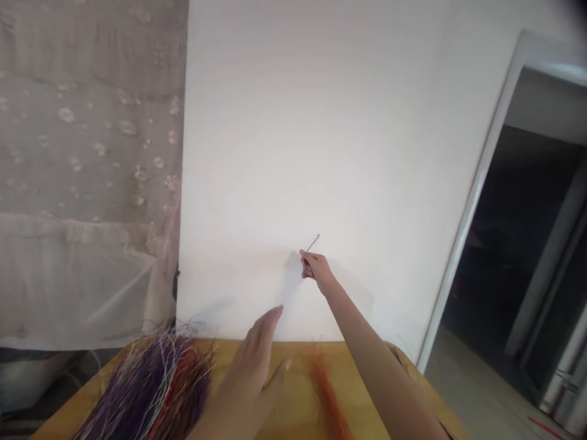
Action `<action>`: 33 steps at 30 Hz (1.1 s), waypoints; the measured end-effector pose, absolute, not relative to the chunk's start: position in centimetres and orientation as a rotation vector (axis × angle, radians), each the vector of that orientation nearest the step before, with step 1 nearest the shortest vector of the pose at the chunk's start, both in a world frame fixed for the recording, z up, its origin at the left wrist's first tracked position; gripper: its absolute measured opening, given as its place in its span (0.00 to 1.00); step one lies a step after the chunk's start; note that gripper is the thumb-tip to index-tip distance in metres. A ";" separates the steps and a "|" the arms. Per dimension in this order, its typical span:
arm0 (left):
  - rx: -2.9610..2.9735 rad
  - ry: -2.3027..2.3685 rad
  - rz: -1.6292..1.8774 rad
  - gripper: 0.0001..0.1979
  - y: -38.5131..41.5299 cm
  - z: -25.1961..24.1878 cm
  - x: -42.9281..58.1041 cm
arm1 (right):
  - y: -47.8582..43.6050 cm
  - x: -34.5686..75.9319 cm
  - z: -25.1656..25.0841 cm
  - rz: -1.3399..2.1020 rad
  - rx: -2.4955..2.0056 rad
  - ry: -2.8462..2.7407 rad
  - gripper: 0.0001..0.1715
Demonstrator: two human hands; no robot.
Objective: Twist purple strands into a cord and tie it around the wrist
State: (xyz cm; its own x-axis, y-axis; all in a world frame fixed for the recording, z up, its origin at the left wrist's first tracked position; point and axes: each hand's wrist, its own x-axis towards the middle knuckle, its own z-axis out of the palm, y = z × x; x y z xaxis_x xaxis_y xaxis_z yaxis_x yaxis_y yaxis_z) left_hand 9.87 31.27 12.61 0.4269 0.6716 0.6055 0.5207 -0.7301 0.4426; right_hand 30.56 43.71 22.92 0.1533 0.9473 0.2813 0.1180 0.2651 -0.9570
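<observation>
My right hand [316, 269] is stretched out ahead, in front of the white wall. Its fingers are pinched on a thin dark rod [313, 243], which slants up to the right; its kind is too small to make out. Lower and nearer, my left hand [257, 357] is held above the table with thumb and fingers apart and nothing in it. An orange bundle of thin strands [328, 394] lies on the table between my two arms. To the left of my left hand is a larger bundle of purple, white, red and brown strands [156, 385].
The wooden table [296, 397] ends against the white wall [298, 153]. A floral curtain [92, 153] hangs at the left. On the right, a doorway [513, 244] opens onto a dark space. Something dark, partly hidden, lies behind my right forearm at the table's right corner.
</observation>
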 end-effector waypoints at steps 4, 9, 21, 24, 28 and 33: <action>3.058 1.410 1.215 0.30 33.3 17.9 10.1 | 44.8 30.2 21.6 0.892 -1.146 -1.260 0.18; 3.460 1.273 1.043 0.32 39.7 22.7 12.4 | 44.7 30.7 20.7 0.894 -1.155 -1.287 0.18; 4.062 0.663 0.726 0.31 49.9 23.9 15.4 | 46.3 31.6 19.9 0.838 -1.234 -1.363 0.18; 4.038 0.590 0.754 0.32 51.1 23.9 15.1 | 45.9 31.4 18.4 0.855 -1.301 -1.392 0.17; 4.035 0.527 0.769 0.33 51.7 23.8 14.9 | 42.7 30.8 15.1 0.889 -1.373 -1.491 0.16; 4.042 0.512 0.813 0.34 51.2 23.8 14.8 | 36.2 28.3 10.0 0.859 -1.454 -1.687 0.14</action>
State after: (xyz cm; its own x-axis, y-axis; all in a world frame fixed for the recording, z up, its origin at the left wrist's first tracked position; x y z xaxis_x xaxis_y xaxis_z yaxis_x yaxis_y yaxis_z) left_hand 14.83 51.24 23.79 0.9182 0.0174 0.3956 0.3494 -0.5058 -0.7887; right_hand 28.26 36.22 9.98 -0.0875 0.9906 0.1051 0.4977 0.1348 -0.8568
